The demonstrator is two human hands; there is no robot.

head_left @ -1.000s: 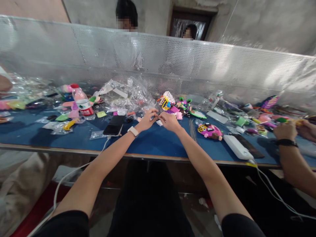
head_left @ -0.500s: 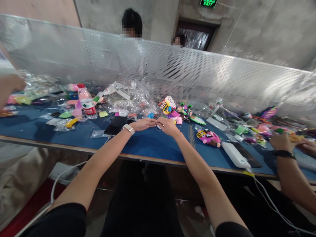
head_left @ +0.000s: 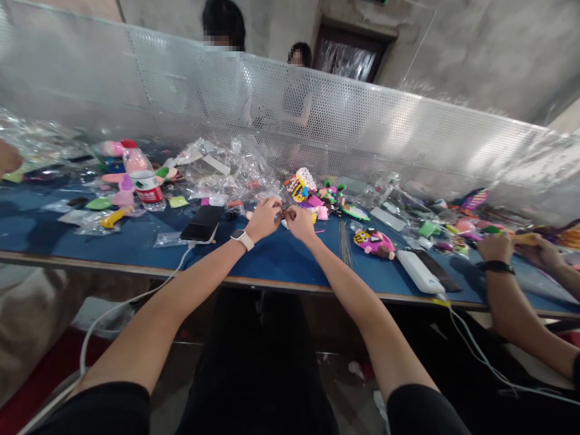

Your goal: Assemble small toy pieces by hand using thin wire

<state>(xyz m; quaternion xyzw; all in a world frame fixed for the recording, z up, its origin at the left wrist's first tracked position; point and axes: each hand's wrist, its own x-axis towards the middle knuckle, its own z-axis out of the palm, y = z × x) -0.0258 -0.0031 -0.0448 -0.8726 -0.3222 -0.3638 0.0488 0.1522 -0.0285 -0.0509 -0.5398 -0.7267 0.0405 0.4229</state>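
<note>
Both my arms reach out over a blue table (head_left: 281,260). My left hand (head_left: 265,219), with a white watch on the wrist, and my right hand (head_left: 299,222) meet fingertip to fingertip above the table. Their fingers are curled and pinch a small dark piece (head_left: 284,213) between them; it is too small to name. Just behind the hands lies a heap of colourful toy figures (head_left: 306,188) and crumpled clear plastic bags (head_left: 231,175).
A black phone (head_left: 202,223) on a white cable lies left of my hands, a pink-filled bottle (head_left: 138,175) further left. A pink toy (head_left: 374,241) and white power bank (head_left: 419,272) lie right. Another person's hands (head_left: 516,246) work at right. A perforated metal screen (head_left: 317,127) backs the table.
My hands stay joined at the fingertips and have lifted slightly, the fingers curling tighter round the small piece. The view has shifted a little; the neighbour's hands keep working.
</note>
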